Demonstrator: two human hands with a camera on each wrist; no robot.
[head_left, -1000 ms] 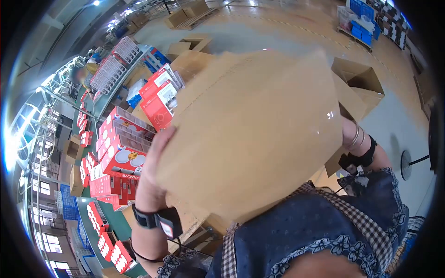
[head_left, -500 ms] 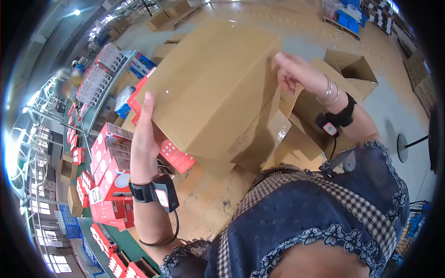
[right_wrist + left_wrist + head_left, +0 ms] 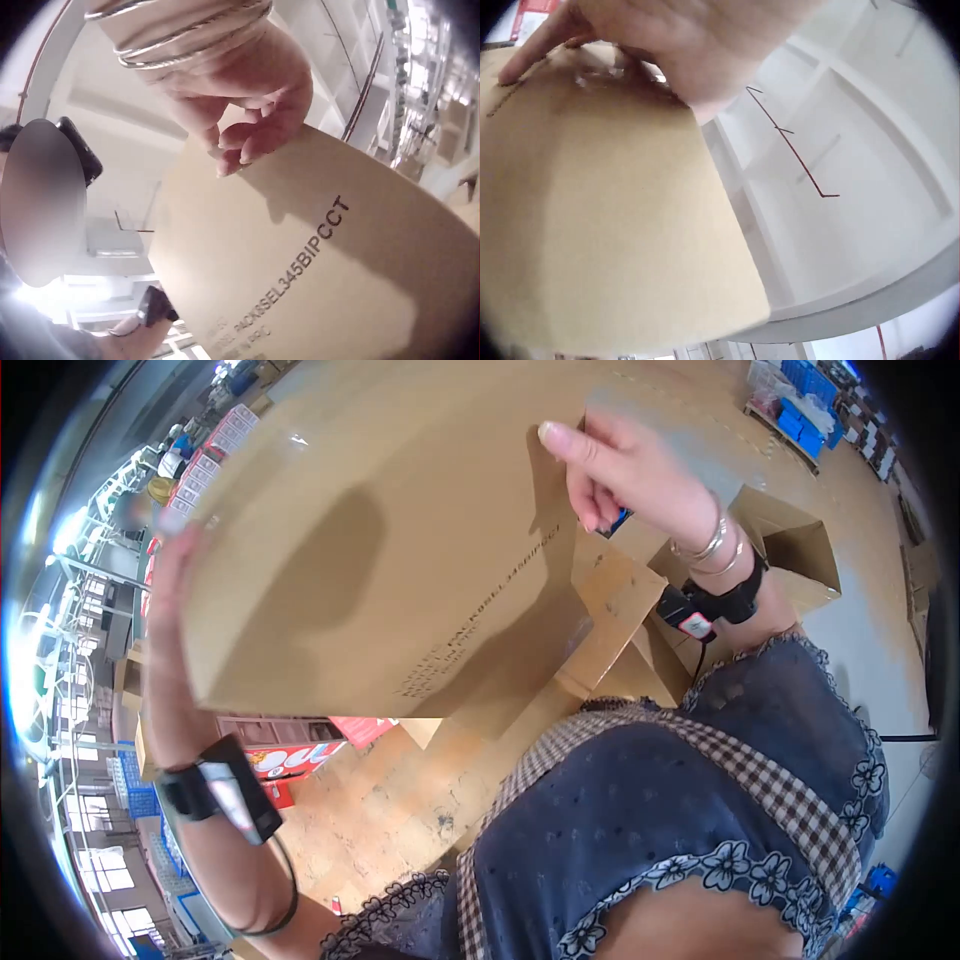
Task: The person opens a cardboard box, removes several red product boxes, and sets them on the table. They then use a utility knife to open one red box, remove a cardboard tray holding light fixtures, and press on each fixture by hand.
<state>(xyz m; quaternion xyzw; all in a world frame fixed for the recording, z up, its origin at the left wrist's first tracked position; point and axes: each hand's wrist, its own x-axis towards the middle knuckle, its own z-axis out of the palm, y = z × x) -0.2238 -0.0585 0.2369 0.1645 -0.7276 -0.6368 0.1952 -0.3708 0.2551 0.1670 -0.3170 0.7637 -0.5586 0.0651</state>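
Carton (image 3: 440, 580) held between both hands.
Left hand (image 3: 172, 585): visible finger straight against it; right hand (image 3: 635, 475): fingers curled, gripping its edge.

Matt brown cardboard is seen in the large box (image 3: 400, 560), its broad faces smooth, with glossy clear tape (image 3: 600, 75) stuck along one edge. A polished metal shine is shown by the bangles (image 3: 715, 550). Woven checked cloth is seen in the apron straps (image 3: 740, 770), and thin, dark fabric with embroidered trim in the blouse (image 3: 620, 790).
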